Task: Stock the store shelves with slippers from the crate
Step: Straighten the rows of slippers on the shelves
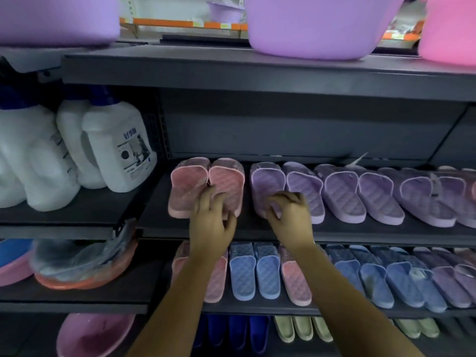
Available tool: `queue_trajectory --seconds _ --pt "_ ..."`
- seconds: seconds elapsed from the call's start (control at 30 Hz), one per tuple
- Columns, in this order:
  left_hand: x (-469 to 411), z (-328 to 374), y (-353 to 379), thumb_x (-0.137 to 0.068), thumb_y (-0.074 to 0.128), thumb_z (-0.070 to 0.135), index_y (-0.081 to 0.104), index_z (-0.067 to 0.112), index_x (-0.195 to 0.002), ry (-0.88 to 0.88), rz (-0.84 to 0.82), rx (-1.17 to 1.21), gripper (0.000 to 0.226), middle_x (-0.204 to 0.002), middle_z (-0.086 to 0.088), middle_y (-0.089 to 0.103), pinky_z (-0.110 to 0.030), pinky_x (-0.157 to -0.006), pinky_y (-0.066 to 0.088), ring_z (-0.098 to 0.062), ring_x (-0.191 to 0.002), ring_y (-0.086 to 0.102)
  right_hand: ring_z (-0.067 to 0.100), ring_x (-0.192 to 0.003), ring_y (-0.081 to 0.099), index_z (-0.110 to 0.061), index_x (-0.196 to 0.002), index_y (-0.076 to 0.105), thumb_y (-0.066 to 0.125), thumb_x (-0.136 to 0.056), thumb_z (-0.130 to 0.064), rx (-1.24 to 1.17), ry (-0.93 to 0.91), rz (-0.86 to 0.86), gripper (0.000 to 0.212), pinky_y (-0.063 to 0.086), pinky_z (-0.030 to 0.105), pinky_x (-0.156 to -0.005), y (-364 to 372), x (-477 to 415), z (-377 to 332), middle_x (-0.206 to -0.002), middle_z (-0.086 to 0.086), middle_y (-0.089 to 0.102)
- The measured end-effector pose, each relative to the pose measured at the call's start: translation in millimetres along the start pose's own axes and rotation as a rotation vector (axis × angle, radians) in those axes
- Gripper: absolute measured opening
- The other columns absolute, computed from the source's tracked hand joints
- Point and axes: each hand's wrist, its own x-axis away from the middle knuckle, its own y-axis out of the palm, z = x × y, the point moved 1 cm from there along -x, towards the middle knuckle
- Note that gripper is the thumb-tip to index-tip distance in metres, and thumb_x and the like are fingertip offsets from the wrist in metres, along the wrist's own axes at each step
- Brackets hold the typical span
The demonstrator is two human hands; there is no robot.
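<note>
A pair of pink slippers lies on the dark middle shelf, toes to the back. My left hand rests on the heel end of that pair, fingers curled over it. To the right runs a row of purple slippers. My right hand grips the heel of the leftmost purple slipper. The crate is out of view.
White detergent jugs stand on the shelf to the left. Purple tubs and a pink tub sit on the top shelf. Below are blue and pink slippers, then green slippers. Stacked basins lie lower left.
</note>
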Motion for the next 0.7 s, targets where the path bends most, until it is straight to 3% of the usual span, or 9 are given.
queue_trajectory --seconds 0.07,0.17,0.3,0.47,0.63,0.7 --pt "-1.9 26.9 24.7 -0.080 0.053 0.028 0.065 0.011 -0.110 0.081 -0.055 0.056 0.036 -0.124 -0.012 0.057 -0.039 -0.091 0.050 -0.031 -0.114 0.055 0.037 -0.092 0.054 -0.021 -0.090 0.070 0.045 -0.071 -0.035 0.110 0.162 0.031 0.034 0.042 0.038 -0.079 -13.8 11.1 32.2 -0.100 0.005 0.066" --pt "-3.3 52.9 62.5 -0.082 0.054 0.032 0.065 0.012 -0.115 0.115 -0.184 0.109 0.041 -0.129 -0.010 0.056 -0.040 -0.091 0.051 -0.030 -0.115 0.056 0.038 -0.108 0.050 -0.023 -0.108 0.067 0.053 -0.068 -0.054 0.125 0.324 -0.097 0.053 0.045 0.045 -0.090 -20.8 20.0 66.2 -0.120 0.007 0.059" --pt "-4.3 63.6 93.1 -0.081 0.058 0.037 0.067 0.012 -0.115 0.081 -0.250 0.070 0.043 -0.122 -0.011 0.062 -0.043 -0.091 0.051 -0.037 -0.114 0.056 0.029 -0.105 0.057 -0.023 -0.106 0.069 0.056 -0.067 -0.063 0.010 0.251 -0.160 0.057 0.048 0.040 -0.089 -23.8 15.3 87.4 -0.114 0.004 0.062" --pt "-5.4 61.8 96.3 -0.073 0.074 0.017 0.072 0.010 -0.096 0.093 -0.172 0.045 0.024 -0.103 -0.009 0.066 -0.035 -0.086 0.051 -0.033 -0.103 0.060 0.023 -0.103 0.062 -0.017 -0.094 0.073 0.077 -0.064 -0.045 -0.039 0.218 -0.156 0.042 0.048 0.041 -0.089 -21.4 8.6 87.3 -0.113 0.005 0.065" --pt "-6.7 53.4 89.0 -0.077 0.062 0.028 0.072 0.012 -0.098 0.068 -0.199 0.022 0.028 -0.105 -0.008 0.067 -0.037 -0.087 0.051 -0.033 -0.102 0.061 0.022 -0.106 0.059 -0.020 -0.104 0.070 0.072 -0.071 -0.048 -0.043 0.170 -0.234 0.044 0.044 0.037 -0.095 -24.0 7.2 81.3 -0.120 0.001 0.062" --pt "-8.7 59.6 85.4 -0.076 0.052 0.031 0.072 0.012 -0.097 0.032 -0.191 0.016 0.035 -0.103 -0.008 0.067 -0.040 -0.083 0.052 -0.034 -0.095 0.063 0.023 -0.104 0.060 -0.024 -0.111 0.067 0.061 -0.078 -0.050 -0.072 0.152 -0.255 0.043 0.046 0.037 -0.092 -32.5 8.8 85.0 -0.123 0.001 0.061"
